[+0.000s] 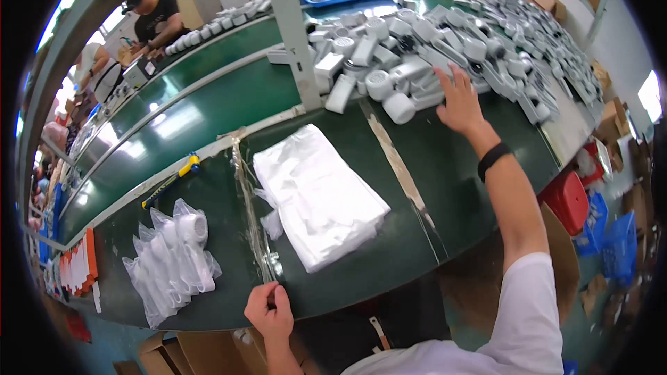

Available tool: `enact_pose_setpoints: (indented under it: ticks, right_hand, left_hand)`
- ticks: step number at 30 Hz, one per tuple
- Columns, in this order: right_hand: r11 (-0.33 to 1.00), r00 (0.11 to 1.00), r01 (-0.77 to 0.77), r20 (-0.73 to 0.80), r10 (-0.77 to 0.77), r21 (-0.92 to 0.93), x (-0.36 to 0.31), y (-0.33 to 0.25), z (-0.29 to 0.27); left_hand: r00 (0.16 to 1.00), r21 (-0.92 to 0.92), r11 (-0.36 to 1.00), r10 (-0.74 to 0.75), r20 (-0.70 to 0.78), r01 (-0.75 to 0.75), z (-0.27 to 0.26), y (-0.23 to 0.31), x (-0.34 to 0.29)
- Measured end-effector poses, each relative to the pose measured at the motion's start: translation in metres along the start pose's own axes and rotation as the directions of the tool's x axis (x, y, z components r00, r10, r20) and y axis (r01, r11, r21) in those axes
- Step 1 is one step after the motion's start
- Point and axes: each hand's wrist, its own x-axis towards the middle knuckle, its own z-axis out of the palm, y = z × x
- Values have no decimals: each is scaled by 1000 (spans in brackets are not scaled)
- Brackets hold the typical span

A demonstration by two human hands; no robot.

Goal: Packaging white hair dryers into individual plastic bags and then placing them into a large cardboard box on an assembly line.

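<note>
My right hand (460, 101) reaches to the near edge of a large pile of light grey plastic housings (410, 69), each with a round head and a flat handle. Its fingers are spread, and none of the parts is in its grasp. My left hand (269, 311) is at the front edge of the table, fingers curled in, with nothing visible in them. Between my hands lies a stack of white plastic bags (319, 198). Left of it, several bagged white parts (172, 257) lie side by side in clear plastic.
A yellow and blue tool (171, 179) lies near the table's back ledge. An upright metal post (292, 35) stands behind the bags. Orange-edged cards (78, 264) stand at far left. A red stool (564, 201) and blue crates (617, 243) are at right. Other people work across the green conveyor (184, 107).
</note>
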Motion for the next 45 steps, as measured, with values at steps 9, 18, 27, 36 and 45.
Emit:
enact_pose_setpoints:
  ticks: [9,18,27,36,45]
  right_hand:
    - [978,939,191,-274,-206,-83,-48,48,-158]
    - [921,989,-19,-144,-40,-390,-212,155,-348]
    - [903,962,-203,-247,113,-378,-232,139,-405]
    - [958,958,286,-7,-286,-1,-76,12,-184]
    - [949,907,311,313,-282,-44,26,-26,-37]
  left_hand:
    - [996,-24,995,94,-4,-94,3,-6,3]
    - [987,-39,993,115,109,-111,-7,-3,0]
    - [985,-79,986,151,78,-145,2,0,-1]
    - [987,16,989,151,-55,-150,6,-4,2]
    - [983,175,978,140,-122,-117,12,11,0]
